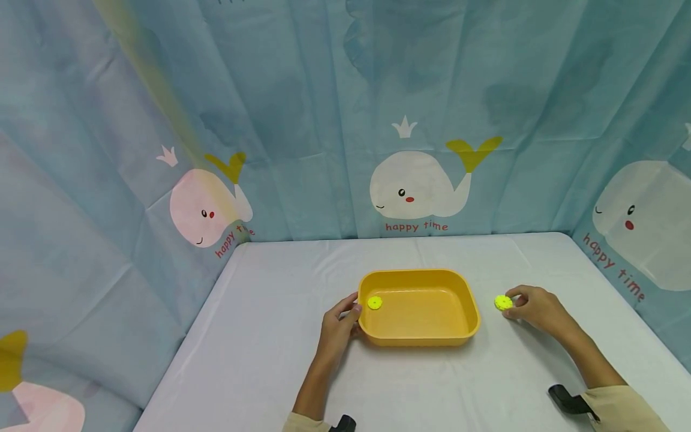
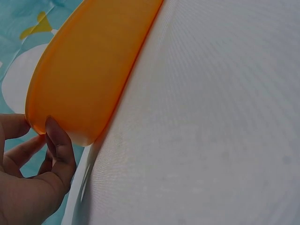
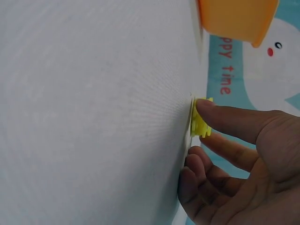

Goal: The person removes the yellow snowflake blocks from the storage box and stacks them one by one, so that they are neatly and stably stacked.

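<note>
A yellow plastic tray with rounded corners stands on the white table. My left hand holds its left end, thumb on the near side and fingers around the far side; the left wrist view shows the thumb against the tray wall. Inside the tray, near its left end, lies a small bright yellow round piece. To the right of the tray, my right hand pinches a bright yellow gear-shaped piece between thumb and forefinger. Teeth show along this piece's edge, low at the table surface.
A white cloth covers the table. Blue curtains printed with whales hang behind it and along both sides. A black strap piece sits at the right wrist, another at the left.
</note>
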Action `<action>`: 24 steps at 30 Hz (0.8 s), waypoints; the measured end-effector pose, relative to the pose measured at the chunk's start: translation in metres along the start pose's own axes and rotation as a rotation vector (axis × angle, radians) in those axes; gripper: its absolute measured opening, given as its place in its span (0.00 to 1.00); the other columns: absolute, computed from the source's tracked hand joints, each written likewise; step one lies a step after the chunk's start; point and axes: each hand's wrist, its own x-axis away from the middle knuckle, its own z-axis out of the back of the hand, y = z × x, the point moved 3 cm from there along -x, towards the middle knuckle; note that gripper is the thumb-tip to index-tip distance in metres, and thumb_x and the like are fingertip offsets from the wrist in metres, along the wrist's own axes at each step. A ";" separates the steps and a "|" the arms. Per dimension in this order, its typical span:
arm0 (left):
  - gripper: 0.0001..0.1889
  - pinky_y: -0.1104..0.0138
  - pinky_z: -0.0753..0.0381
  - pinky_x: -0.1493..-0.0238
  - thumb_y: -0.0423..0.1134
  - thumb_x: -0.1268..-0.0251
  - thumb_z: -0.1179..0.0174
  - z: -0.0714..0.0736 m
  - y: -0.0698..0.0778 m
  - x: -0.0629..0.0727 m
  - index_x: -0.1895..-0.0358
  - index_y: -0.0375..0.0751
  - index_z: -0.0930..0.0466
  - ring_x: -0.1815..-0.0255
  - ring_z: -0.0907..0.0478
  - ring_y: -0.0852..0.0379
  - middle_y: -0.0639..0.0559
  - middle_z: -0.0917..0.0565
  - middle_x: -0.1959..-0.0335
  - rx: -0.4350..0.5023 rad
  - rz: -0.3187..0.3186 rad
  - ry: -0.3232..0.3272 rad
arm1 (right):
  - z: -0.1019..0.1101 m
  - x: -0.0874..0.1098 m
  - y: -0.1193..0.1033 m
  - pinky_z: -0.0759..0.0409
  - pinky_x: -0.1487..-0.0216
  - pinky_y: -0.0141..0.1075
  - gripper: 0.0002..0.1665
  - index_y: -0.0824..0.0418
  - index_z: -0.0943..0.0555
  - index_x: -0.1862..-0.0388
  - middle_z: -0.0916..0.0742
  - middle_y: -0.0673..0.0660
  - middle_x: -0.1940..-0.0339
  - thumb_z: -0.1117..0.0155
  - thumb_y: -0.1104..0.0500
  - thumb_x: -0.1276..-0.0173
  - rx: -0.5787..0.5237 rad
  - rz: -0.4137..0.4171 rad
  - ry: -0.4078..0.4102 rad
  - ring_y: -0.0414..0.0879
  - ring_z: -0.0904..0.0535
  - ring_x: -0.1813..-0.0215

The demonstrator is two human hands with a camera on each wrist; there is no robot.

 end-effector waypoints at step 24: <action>0.23 0.67 0.15 0.57 0.44 0.19 0.41 0.000 0.002 0.001 0.26 0.45 0.22 0.57 0.19 0.55 0.43 0.21 0.42 -0.011 0.008 0.008 | 0.021 0.016 -0.046 0.13 0.54 0.58 0.30 0.70 0.19 0.36 0.12 0.71 0.50 0.27 0.51 0.28 -0.071 0.090 0.181 0.66 0.17 0.50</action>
